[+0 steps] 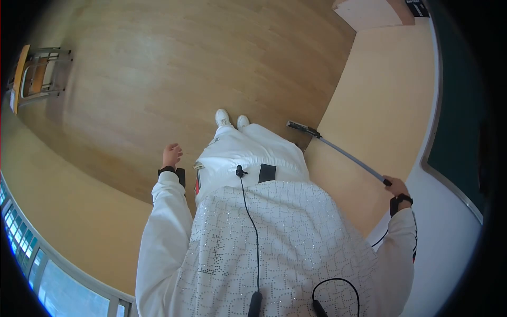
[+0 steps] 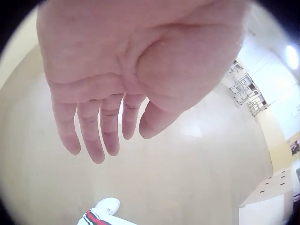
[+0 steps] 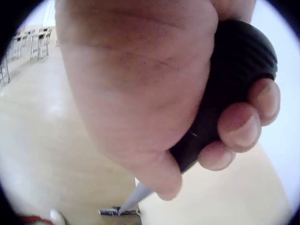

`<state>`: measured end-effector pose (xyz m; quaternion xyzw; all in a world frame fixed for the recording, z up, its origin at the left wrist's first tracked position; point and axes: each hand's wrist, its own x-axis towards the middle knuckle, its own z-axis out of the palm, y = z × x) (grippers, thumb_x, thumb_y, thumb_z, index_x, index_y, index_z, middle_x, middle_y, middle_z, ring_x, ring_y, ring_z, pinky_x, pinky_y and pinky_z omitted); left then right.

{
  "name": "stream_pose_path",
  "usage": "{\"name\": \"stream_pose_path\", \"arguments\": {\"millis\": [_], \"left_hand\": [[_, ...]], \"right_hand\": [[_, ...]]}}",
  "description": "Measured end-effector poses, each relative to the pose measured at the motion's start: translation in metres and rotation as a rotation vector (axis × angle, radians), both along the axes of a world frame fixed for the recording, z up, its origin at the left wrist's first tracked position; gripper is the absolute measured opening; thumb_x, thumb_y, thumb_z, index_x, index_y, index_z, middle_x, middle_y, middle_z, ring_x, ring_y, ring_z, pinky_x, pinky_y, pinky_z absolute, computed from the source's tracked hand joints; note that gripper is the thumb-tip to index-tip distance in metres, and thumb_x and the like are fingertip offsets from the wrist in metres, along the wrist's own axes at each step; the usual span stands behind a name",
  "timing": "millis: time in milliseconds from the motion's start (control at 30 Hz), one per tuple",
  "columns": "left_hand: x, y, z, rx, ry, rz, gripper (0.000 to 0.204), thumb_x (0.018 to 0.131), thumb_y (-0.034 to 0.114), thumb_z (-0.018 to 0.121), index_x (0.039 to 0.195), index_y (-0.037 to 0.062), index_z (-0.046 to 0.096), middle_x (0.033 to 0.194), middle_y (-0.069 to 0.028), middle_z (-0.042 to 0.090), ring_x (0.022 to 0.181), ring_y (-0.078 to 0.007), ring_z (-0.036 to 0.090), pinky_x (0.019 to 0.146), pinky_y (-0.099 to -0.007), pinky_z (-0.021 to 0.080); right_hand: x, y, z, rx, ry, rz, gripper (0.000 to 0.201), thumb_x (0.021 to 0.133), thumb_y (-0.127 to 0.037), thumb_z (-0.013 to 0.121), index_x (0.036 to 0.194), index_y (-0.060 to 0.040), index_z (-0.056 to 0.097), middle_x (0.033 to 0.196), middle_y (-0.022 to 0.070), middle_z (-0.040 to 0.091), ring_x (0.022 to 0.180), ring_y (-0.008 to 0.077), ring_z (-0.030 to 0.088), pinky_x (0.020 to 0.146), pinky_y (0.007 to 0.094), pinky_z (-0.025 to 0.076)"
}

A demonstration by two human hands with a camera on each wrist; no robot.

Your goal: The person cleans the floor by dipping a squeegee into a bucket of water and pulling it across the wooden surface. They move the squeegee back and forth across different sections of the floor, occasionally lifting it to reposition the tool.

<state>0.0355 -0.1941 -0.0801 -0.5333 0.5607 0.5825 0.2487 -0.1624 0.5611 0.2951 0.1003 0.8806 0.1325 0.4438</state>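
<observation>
My right hand (image 1: pixel 398 186) wraps its fingers around the black ribbed grip (image 3: pixel 229 70) of a long-handled mop (image 1: pixel 348 155). From the grip a grey pole slopes down to a narrow dark head (image 1: pixel 303 128), which lies at the floor beside the foot of the wall. In the right wrist view that head shows small, low in the picture. My left hand (image 1: pixel 172 155) hangs at the left side of the body and holds nothing. Its palm and loosely bent fingers (image 2: pixel 110 124) fill the top of the left wrist view.
Wooden flooring (image 1: pixel 174 63) spreads ahead of the white shoes (image 1: pixel 222 117). A yellow wall (image 1: pixel 375 100) with a dark green board (image 1: pixel 459 121) runs along the right. A desk (image 1: pixel 37 76) stands at far left, and a pale box-like piece (image 1: pixel 372 13) at upper right.
</observation>
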Motion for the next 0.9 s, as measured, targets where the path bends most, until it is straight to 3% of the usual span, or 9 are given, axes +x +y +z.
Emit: {"name": "stream_pose_path", "arguments": {"millis": [67,133,400,467,500,600,633,700,900], "left_hand": [[0.018,0.011,0.007,-0.008,-0.006,0.025,0.031,0.084,0.021,0.051,0.112,0.0081,0.051,0.091,-0.0047,0.058,0.078,-0.0152,0.058,0.062,-0.0284,0.043],[0.033,0.024,0.012,-0.029,0.047,0.100,0.032,0.081,0.018,0.052,0.110,0.0071,0.053,0.091,-0.0056,0.060,0.076,-0.0145,0.058,0.060,-0.0267,0.043],[0.055,0.104,0.071,-0.097,0.218,0.204,0.033,0.080,0.019,0.055,0.111,0.0066,0.053,0.093,-0.0057,0.060,0.079,-0.0143,0.058,0.062,-0.0249,0.043],[0.074,0.132,0.055,-0.280,0.337,-0.121,0.034,0.081,0.022,0.056,0.111,0.0058,0.053,0.094,-0.0055,0.061,0.079,-0.0143,0.058,0.063,-0.0260,0.044],[0.092,0.140,0.059,-0.301,0.337,-0.098,0.034,0.081,0.022,0.056,0.111,0.0058,0.053,0.094,-0.0055,0.061,0.079,-0.0143,0.058,0.063,-0.0260,0.044],[0.155,0.167,0.064,-0.192,0.251,0.225,0.034,0.081,0.019,0.055,0.111,0.0027,0.051,0.089,-0.0061,0.060,0.072,-0.0134,0.058,0.058,-0.0250,0.044],[0.160,0.131,0.075,-0.141,0.223,0.357,0.033,0.081,0.016,0.055,0.110,0.0013,0.050,0.086,-0.0062,0.059,0.067,-0.0129,0.057,0.054,-0.0241,0.044],[0.223,0.128,0.031,-0.010,0.257,0.561,0.032,0.080,0.010,0.056,0.109,-0.0019,0.048,0.079,-0.0054,0.057,0.057,-0.0117,0.054,0.044,-0.0210,0.040],[0.276,0.143,0.034,-0.038,0.305,0.727,0.030,0.082,0.010,0.056,0.108,-0.0020,0.049,0.082,-0.0063,0.057,0.061,-0.0126,0.056,0.047,-0.0229,0.043]], "right_hand": [[-0.023,-0.026,0.008,0.071,0.000,0.123,0.049,0.066,-0.010,0.064,0.112,-0.0220,0.057,0.095,0.0105,0.063,0.090,0.0267,0.059,0.079,0.0354,0.046],[-0.047,-0.035,0.015,0.045,0.016,0.072,0.050,0.063,-0.004,0.064,0.110,-0.0166,0.059,0.085,0.0105,0.064,0.071,0.0216,0.061,0.063,0.0322,0.047],[-0.137,-0.061,0.005,-0.059,-0.107,0.488,0.050,0.055,-0.007,0.069,0.105,-0.0122,0.062,0.085,0.0138,0.064,0.077,0.0258,0.062,0.073,0.0338,0.048],[-0.145,-0.106,0.002,-0.037,-0.132,0.443,0.047,0.054,-0.007,0.069,0.101,-0.0108,0.064,0.084,0.0153,0.064,0.077,0.0284,0.062,0.072,0.0350,0.048],[-0.139,-0.114,0.003,-0.070,-0.125,0.602,0.045,0.054,-0.006,0.069,0.099,-0.0104,0.064,0.082,0.0154,0.063,0.076,0.0292,0.061,0.071,0.0357,0.048],[-0.092,-0.161,0.034,-0.146,-0.043,0.954,0.037,0.052,-0.004,0.068,0.088,-0.0099,0.066,0.073,0.0143,0.062,0.071,0.0310,0.059,0.067,0.0386,0.047],[-0.097,-0.219,0.067,-0.166,0.007,1.082,0.034,0.053,-0.003,0.068,0.086,-0.0094,0.066,0.071,0.0139,0.061,0.070,0.0310,0.058,0.065,0.0388,0.046],[-0.069,-0.259,0.098,-0.214,0.092,1.313,0.026,0.057,-0.004,0.067,0.082,-0.0076,0.064,0.065,0.0145,0.058,0.067,0.0308,0.058,0.063,0.0403,0.045],[-0.023,-0.330,0.125,-0.244,0.244,1.411,0.035,0.060,-0.004,0.067,0.094,-0.0068,0.061,0.071,0.0174,0.058,0.070,0.0325,0.057,0.064,0.0402,0.044]]}}
